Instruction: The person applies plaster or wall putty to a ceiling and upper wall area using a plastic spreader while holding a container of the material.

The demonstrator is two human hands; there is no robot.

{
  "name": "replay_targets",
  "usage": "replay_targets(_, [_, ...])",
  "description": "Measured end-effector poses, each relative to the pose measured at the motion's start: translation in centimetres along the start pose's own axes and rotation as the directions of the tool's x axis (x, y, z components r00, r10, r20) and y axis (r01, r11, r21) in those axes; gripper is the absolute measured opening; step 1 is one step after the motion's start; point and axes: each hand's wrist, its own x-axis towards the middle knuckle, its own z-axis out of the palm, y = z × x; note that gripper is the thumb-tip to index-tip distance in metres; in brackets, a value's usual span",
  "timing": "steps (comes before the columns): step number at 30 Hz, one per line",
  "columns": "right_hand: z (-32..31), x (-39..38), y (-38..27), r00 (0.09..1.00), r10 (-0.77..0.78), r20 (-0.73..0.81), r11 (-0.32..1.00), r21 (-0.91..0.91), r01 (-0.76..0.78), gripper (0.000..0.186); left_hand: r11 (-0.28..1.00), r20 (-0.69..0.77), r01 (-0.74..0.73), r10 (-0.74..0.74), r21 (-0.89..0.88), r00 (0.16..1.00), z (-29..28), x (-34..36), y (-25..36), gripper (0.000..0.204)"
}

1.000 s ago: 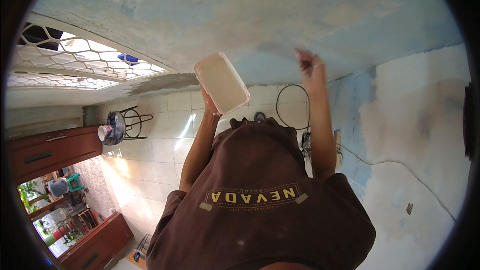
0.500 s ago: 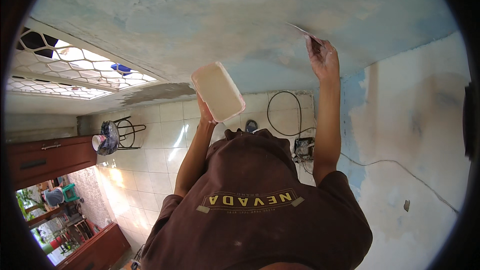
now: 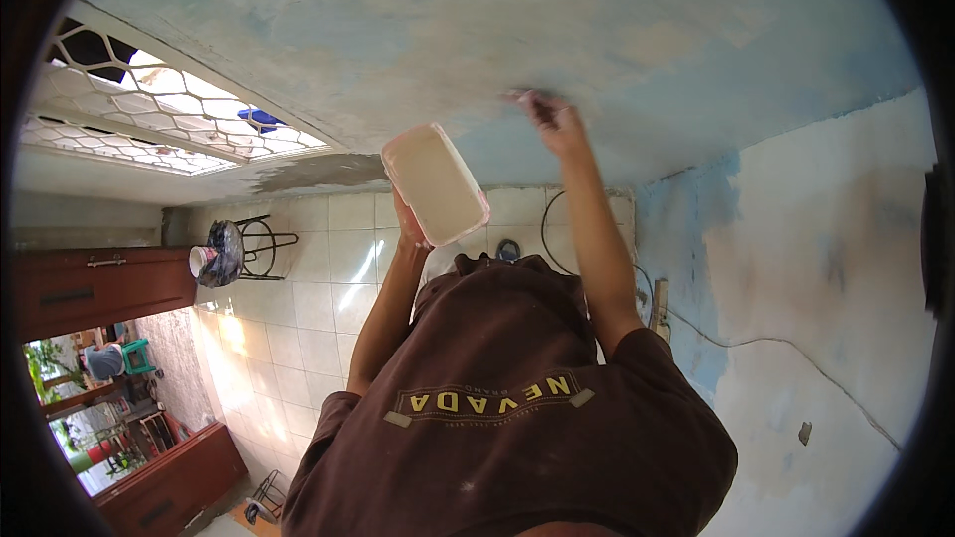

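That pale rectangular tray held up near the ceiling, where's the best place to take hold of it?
Probably from underneath, at the middle of its base, as the left hand does now. The rectangular tray is broad and shallow, with its open face toward the ceiling, so a palm beneath keeps it level.

A mottled blue and white plaster surface filled the upper part of the view, its paint worn into pale patches. To its left a grille of honeycomb-shaped openings let in bright daylight. Below the plaster lay a floor of glossy white tiles, catching a glare near the grille side. On those tiles, just below the grille, stood a black metal-frame stool with a dark bag on it. Left of the stool ran reddish-brown wooden cabinets. Right of the plaster, a whitish wall showed blue streaks and a thin cable trailing across it.
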Motion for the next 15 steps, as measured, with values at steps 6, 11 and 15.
replay_targets(6, [9.8,-14.1,-10.2,0.973,-0.212,0.092,0.951,0.247,0.184,0.024,0.996,0.013,-0.076,0.075,0.044,0.997,-2.0,-0.7,-0.6,0.056])
replay_targets(11, [-1.9,-12.0,-3.8,0.869,-0.494,-0.031,0.846,-0.246,0.472,0.016,0.995,-0.062,-0.096,0.097,0.028,0.993,-1.9,-0.5,-0.9,0.056])
replay_targets(15, [-4.8,-4.9,1.9,0.961,-0.199,-0.191,0.953,-0.265,0.145,0.016,0.997,0.034,0.002,0.001,-0.077,0.999,-1.2,-0.2,-0.3,0.056])
